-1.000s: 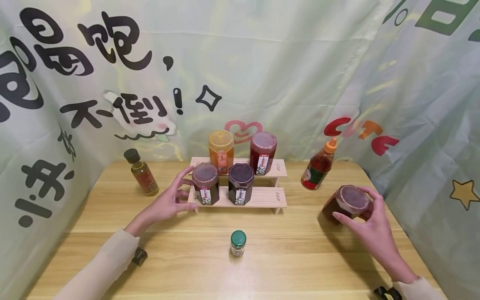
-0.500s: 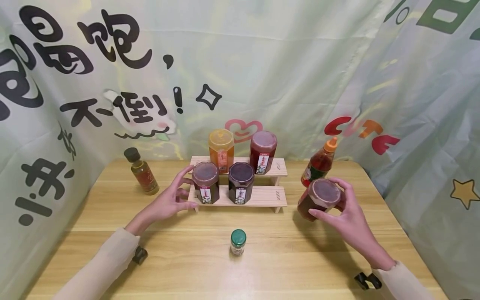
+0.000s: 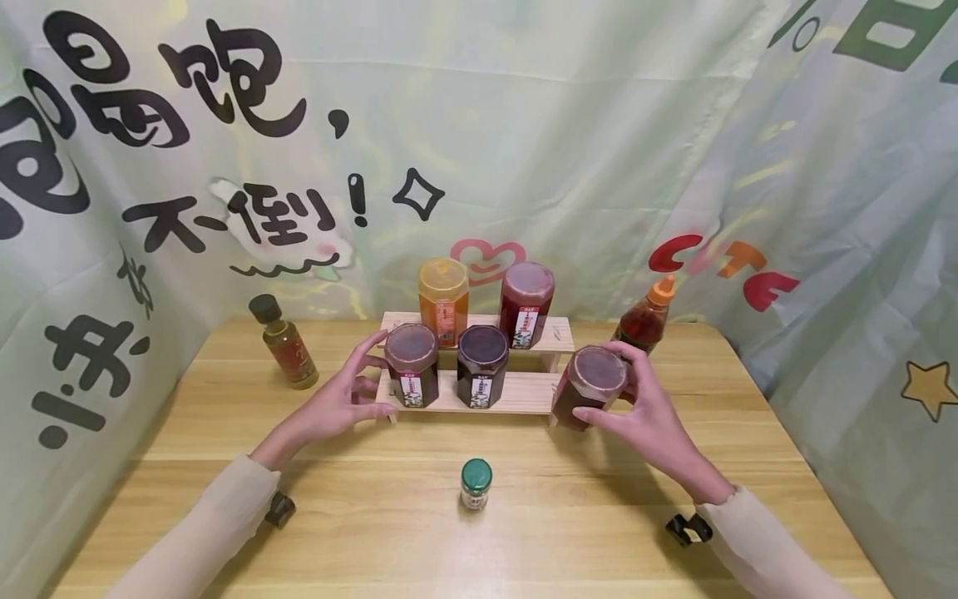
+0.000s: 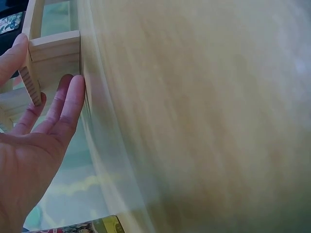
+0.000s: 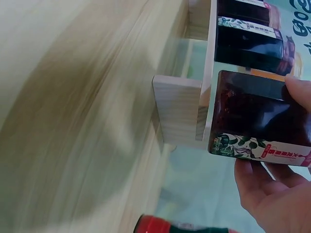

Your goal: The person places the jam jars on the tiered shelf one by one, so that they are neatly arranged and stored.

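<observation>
**Operator A:** Where the two-tier wooden rack [image 3: 539, 393] ends on the person's right, what is the position of the carried item?

**Operator B:** The right hand [image 3: 647, 416] grasps a dark red hexagonal jar [image 3: 587, 387], fingers and thumb curled round its lid and upper body. The jar is held at the right end of the rack's lower shelf. In the right wrist view the jar [image 5: 257, 116] sits against the shelf edge, label facing outward; whether its base already rests on the board cannot be told.

**Operator A:** State the axis and the open position.

**Operator B:** The jar's long axis is roughly upright, tilted slightly toward the person. The free slot on the lower shelf lies to the jar's left, beside the dark purple jar [image 3: 481, 366]. The right hand is the nearer hand.

**Operator A:** Report the other hand.

**Operator B:** The left hand [image 3: 340, 399] is released, fingers extended and loosely spread. It sits at the rack's left end, fingertips touching the wooden upright [image 4: 53, 63] in the left wrist view, near the dark red jar on the shelf [image 3: 411, 366].

**Operator A:** Arm pose?

**Operator B:** Both forearms reach forward over the table [image 3: 374, 532], the right angled inward toward the rack.
</observation>
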The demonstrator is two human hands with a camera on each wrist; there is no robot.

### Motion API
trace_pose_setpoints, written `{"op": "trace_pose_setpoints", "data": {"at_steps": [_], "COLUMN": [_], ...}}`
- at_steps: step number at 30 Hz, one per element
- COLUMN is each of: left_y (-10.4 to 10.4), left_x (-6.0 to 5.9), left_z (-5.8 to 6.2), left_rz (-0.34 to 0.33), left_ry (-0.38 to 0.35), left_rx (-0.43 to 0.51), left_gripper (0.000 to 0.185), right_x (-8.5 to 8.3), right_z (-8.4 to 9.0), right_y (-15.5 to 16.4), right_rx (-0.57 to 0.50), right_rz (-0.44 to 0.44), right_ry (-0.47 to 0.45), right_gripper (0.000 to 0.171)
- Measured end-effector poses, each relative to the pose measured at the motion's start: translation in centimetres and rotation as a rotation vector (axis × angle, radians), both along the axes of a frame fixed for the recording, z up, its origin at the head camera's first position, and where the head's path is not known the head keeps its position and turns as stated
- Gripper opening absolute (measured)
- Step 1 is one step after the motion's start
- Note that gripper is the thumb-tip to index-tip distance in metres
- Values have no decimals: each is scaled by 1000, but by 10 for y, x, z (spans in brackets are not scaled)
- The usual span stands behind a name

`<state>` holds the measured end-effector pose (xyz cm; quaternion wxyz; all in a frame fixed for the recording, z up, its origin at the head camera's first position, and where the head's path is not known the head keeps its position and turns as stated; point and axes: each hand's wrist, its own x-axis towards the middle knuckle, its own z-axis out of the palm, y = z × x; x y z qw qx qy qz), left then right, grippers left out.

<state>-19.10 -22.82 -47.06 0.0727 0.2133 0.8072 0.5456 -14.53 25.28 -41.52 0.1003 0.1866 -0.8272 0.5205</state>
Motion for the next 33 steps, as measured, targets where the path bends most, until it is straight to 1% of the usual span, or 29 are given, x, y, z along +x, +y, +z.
{"op": "trace_pose_setpoints", "data": {"at_steps": [3, 9, 14, 17, 19, 22, 25, 33], "left_y": [0, 2, 2, 2, 1, 1, 0, 1], "left_x": [0, -1, -1, 0, 0, 1, 1, 1], "left_z": [-1, 0, 0, 0, -1, -1, -1, 0], "left_rz": [2, -5, -6, -5, -8, -5, -3, 8], "left_ry": [6, 12, 12, 20, 32, 44, 46, 31], "left_rx": [2, 1, 2, -1, -5, -9, -9, -23], "left_gripper": [122, 121, 121, 121, 120, 119, 119, 120], "right_x": [-4, -10, -13, -15, -18, -24, -28, -30], "right_z": [0, -1, 1, 2, 3, 3, 3, 2], "right_y": [-7, -18, -24, -26, -26, -26, -26, -26], "right_rx": [-1, 4, 20, 51, 68, 117, 144, 120], "right_rz": [22, 32, 23, 8, 7, 3, 7, 34], "right_ry": [-9, -32, -70, -88, -81, -36, -8, -66], "right_gripper": [95, 94, 96, 97, 97, 96, 96, 98]}}
